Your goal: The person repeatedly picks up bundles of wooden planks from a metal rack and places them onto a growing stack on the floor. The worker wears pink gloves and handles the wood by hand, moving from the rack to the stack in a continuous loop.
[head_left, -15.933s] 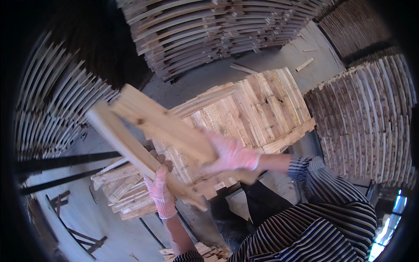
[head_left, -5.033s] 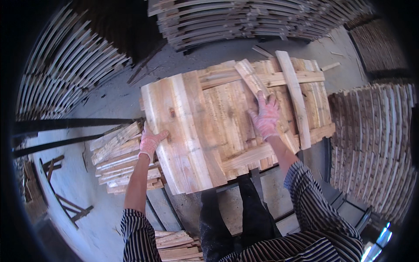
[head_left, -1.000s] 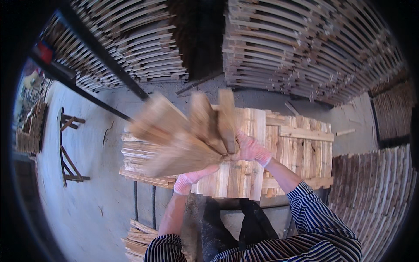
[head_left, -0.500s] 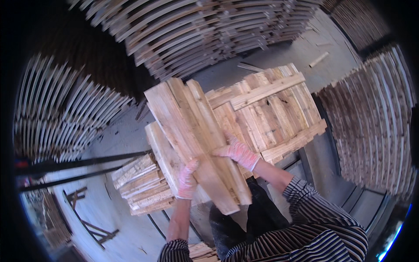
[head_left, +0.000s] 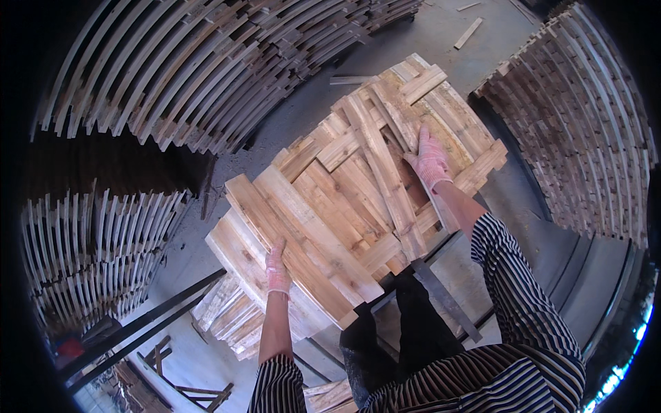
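Note:
My left hand [head_left: 277,270], in a pink-and-white glove, is closed at the long edge of a wooden board [head_left: 292,248] on the left part of the pile. Its thumb lies along the board, while the other fingers are mostly hidden. A second, paler board [head_left: 313,230] lies alongside to the right. Farther right, my gloved right hand [head_left: 432,164] grips a tilted board [head_left: 396,113], thumb apart from the fingers. Between my hands, a narrow board [head_left: 381,168] slants across the pile of short boards [head_left: 344,199].
Tall stacks of spaced slats stand behind [head_left: 227,69], at left [head_left: 96,248] and at right [head_left: 578,117]. Dark metal bars [head_left: 151,320] run out to the left. A loose slat [head_left: 469,33] lies on the concrete floor beyond the pile.
The bundle of boards both hands held now rests on the left part of the pile. My right hand has left it and moved up and right to another board. The view has turned.

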Demonstrator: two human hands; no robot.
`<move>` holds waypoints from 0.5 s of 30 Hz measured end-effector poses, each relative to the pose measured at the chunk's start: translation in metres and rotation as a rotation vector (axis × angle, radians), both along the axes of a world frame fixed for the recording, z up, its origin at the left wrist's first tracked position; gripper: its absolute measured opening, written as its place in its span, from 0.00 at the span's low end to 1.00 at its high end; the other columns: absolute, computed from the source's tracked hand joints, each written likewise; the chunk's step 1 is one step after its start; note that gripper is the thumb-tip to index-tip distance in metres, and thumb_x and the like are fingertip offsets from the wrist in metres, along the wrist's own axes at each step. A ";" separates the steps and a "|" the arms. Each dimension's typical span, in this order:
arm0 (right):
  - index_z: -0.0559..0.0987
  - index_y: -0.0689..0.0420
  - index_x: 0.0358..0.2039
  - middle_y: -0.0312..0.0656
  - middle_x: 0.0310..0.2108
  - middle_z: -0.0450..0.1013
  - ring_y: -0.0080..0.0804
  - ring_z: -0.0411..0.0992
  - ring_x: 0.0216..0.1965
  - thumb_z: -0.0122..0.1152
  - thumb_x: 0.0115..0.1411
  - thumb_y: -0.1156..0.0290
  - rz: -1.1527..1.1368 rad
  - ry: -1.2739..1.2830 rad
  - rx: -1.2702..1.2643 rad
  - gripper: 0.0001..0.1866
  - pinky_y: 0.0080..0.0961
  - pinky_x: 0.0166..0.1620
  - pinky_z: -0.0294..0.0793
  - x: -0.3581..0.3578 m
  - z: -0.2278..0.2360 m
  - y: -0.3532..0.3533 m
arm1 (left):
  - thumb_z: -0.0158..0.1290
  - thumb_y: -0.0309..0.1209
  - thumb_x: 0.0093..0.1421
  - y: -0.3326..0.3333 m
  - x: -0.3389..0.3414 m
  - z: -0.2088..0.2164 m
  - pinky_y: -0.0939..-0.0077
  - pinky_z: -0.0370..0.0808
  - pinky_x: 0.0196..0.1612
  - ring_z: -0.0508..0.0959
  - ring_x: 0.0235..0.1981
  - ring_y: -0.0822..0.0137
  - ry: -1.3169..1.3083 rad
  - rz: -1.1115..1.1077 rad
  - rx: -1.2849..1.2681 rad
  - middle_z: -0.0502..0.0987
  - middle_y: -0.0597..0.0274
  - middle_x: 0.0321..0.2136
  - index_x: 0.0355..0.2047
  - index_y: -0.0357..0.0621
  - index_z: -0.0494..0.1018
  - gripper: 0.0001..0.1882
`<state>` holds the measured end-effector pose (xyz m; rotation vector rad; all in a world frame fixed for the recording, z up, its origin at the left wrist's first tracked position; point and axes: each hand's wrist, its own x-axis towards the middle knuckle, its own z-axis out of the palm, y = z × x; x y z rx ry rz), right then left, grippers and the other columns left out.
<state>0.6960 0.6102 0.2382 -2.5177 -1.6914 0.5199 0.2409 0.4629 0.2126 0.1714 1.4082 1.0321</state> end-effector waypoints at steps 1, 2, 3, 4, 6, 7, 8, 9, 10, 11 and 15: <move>0.54 0.55 0.71 0.56 0.56 0.68 0.50 0.71 0.56 0.72 0.51 0.56 0.012 -0.102 0.015 0.52 0.40 0.54 0.74 -0.008 0.006 0.000 | 0.64 0.41 0.57 0.000 -0.008 -0.007 0.64 0.78 0.53 0.80 0.47 0.59 -0.032 0.010 0.013 0.79 0.55 0.47 0.57 0.35 0.71 0.32; 0.55 0.54 0.71 0.56 0.54 0.69 0.51 0.72 0.54 0.72 0.51 0.57 0.066 -0.098 0.030 0.51 0.40 0.53 0.75 -0.017 0.010 -0.005 | 0.64 0.41 0.57 0.000 -0.009 -0.007 0.63 0.77 0.54 0.79 0.48 0.59 -0.011 0.012 -0.010 0.78 0.55 0.48 0.58 0.35 0.70 0.33; 0.56 0.53 0.70 0.55 0.52 0.70 0.51 0.73 0.51 0.71 0.51 0.58 0.120 -0.091 0.047 0.49 0.41 0.51 0.76 -0.028 0.015 -0.010 | 0.64 0.41 0.56 0.000 -0.008 -0.009 0.63 0.77 0.54 0.79 0.49 0.59 0.013 0.015 -0.032 0.78 0.55 0.49 0.59 0.35 0.69 0.34; 0.58 0.52 0.69 0.55 0.50 0.71 0.52 0.73 0.49 0.70 0.51 0.59 0.178 -0.083 0.065 0.48 0.41 0.49 0.76 -0.043 0.024 -0.017 | 0.65 0.41 0.56 -0.004 -0.010 -0.007 0.63 0.76 0.55 0.78 0.49 0.59 0.038 0.022 -0.053 0.77 0.55 0.49 0.59 0.35 0.69 0.35; 0.62 0.53 0.66 0.56 0.52 0.70 0.55 0.72 0.49 0.68 0.51 0.60 0.266 0.144 0.108 0.43 0.44 0.51 0.75 -0.090 0.042 -0.034 | 0.65 0.41 0.56 -0.009 -0.019 -0.006 0.62 0.76 0.55 0.78 0.50 0.58 0.077 0.045 -0.044 0.77 0.54 0.50 0.60 0.35 0.68 0.35; 0.64 0.55 0.64 0.58 0.55 0.68 0.58 0.70 0.53 0.68 0.51 0.58 0.275 0.277 0.092 0.41 0.44 0.56 0.72 -0.116 0.046 -0.041 | 0.64 0.41 0.56 -0.009 -0.024 -0.005 0.62 0.76 0.55 0.78 0.50 0.58 0.099 0.054 -0.035 0.76 0.54 0.51 0.60 0.35 0.68 0.35; 0.64 0.54 0.64 0.59 0.56 0.68 0.58 0.70 0.54 0.67 0.53 0.57 0.292 0.325 0.140 0.40 0.44 0.57 0.72 -0.136 0.035 -0.052 | 0.64 0.41 0.57 -0.006 -0.018 -0.006 0.61 0.76 0.55 0.78 0.49 0.58 0.084 0.051 -0.023 0.76 0.54 0.51 0.60 0.36 0.68 0.35; 0.63 0.54 0.65 0.59 0.56 0.68 0.59 0.69 0.54 0.66 0.55 0.56 0.302 0.360 0.189 0.39 0.44 0.58 0.71 -0.148 0.020 -0.061 | 0.64 0.41 0.57 -0.002 -0.003 -0.009 0.61 0.76 0.55 0.78 0.49 0.58 0.056 0.041 -0.011 0.76 0.54 0.51 0.60 0.36 0.68 0.35; 0.62 0.52 0.67 0.59 0.58 0.67 0.58 0.66 0.58 0.63 0.58 0.54 0.325 0.478 -0.025 0.39 0.44 0.61 0.68 -0.168 0.016 -0.064 | 0.64 0.40 0.57 -0.003 -0.001 -0.006 0.61 0.76 0.54 0.78 0.49 0.58 0.055 0.045 -0.001 0.76 0.54 0.52 0.60 0.36 0.68 0.35; 0.63 0.50 0.67 0.57 0.60 0.66 0.57 0.66 0.59 0.63 0.59 0.53 0.346 0.479 0.009 0.38 0.44 0.62 0.68 -0.166 -0.011 -0.075 | 0.64 0.40 0.56 0.007 0.028 -0.013 0.61 0.76 0.55 0.78 0.49 0.58 0.010 0.026 0.003 0.76 0.54 0.51 0.60 0.36 0.68 0.35; 0.65 0.44 0.67 0.49 0.61 0.65 0.47 0.64 0.62 0.63 0.60 0.51 0.390 0.272 0.101 0.36 0.40 0.59 0.70 -0.185 -0.009 -0.080 | 0.65 0.41 0.56 -0.001 0.004 -0.001 0.61 0.77 0.54 0.79 0.48 0.58 0.040 0.052 -0.019 0.76 0.54 0.50 0.60 0.37 0.68 0.35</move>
